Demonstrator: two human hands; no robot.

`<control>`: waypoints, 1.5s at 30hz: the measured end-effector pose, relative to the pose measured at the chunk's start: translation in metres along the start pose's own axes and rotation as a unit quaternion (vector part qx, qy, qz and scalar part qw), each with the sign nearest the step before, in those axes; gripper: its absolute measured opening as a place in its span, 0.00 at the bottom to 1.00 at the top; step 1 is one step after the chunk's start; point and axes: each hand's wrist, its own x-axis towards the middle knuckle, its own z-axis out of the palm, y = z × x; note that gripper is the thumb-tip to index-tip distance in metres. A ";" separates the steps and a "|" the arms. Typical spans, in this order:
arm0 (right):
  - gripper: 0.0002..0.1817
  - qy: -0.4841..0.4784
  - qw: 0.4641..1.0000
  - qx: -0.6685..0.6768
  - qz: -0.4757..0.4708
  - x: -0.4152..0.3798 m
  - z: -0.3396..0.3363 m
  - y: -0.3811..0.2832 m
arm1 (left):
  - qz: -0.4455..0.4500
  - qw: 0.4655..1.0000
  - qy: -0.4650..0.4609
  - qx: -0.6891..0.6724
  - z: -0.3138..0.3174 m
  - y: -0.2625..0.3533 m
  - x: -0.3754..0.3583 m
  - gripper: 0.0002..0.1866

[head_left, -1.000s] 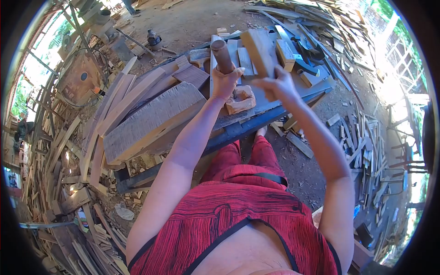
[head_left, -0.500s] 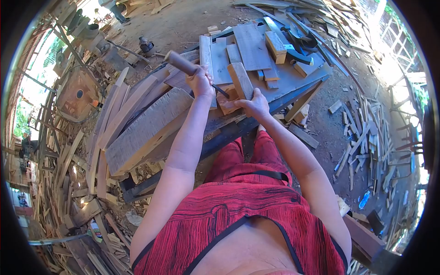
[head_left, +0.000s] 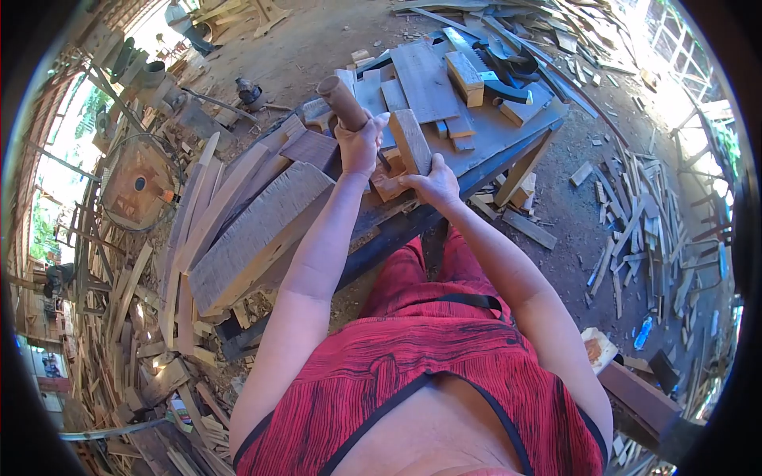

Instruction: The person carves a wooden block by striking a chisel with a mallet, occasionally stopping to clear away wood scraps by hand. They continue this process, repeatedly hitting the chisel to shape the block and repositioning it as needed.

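My left hand is wrapped round the thick wooden handle of a chisel, which leans over with its dark metal shaft pointing down. The shaft's lower end meets a reddish-brown carved wood piece on the workbench. From that piece a squared wooden block sticks up and away from me. My right hand grips the wood piece at its near right side, thumb along the block's edge. Part of the carved area is hidden behind my left hand and the chisel.
On the workbench lie flat boards, a short block and a handsaw. A thick beam and curved wooden pieces rest at the left. Wood scraps litter the ground at right.
My left hand and the chisel have shifted right and tilted more upright, closer to the block. My right hand keeps its grip on the wood piece.
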 end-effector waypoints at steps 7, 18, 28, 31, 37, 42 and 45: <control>0.35 -0.066 0.991 0.114 0.014 0.020 0.001 0.020 | -0.008 0.995 -0.057 0.081 0.003 0.006 -0.005 0.12; 0.26 0.004 0.930 0.232 -0.285 -0.019 -0.143 -0.166 | -0.006 0.994 -0.074 0.086 0.003 0.004 -0.007 0.10; 0.28 -0.029 0.949 -0.039 -0.312 -0.022 -0.167 -0.184 | -0.019 0.991 -0.099 0.090 0.004 0.001 -0.009 0.10; 0.27 -0.059 0.947 -0.157 -0.274 -0.030 -0.162 -0.180 | -0.016 0.994 -0.091 0.058 0.004 0.007 -0.008 0.10; 0.29 -0.026 0.955 0.000 -0.294 -0.027 -0.163 -0.176 | -0.025 0.992 -0.108 0.057 -0.001 0.004 -0.005 0.11; 0.34 -0.104 0.963 -0.059 -0.241 -0.032 -0.141 -0.156 | -0.007 0.993 -0.104 0.059 0.003 0.006 -0.009 0.10; 0.37 -0.095 0.976 0.004 -0.197 -0.011 -0.132 -0.130 | -0.018 0.996 -0.080 0.025 -0.005 0.003 -0.004 0.11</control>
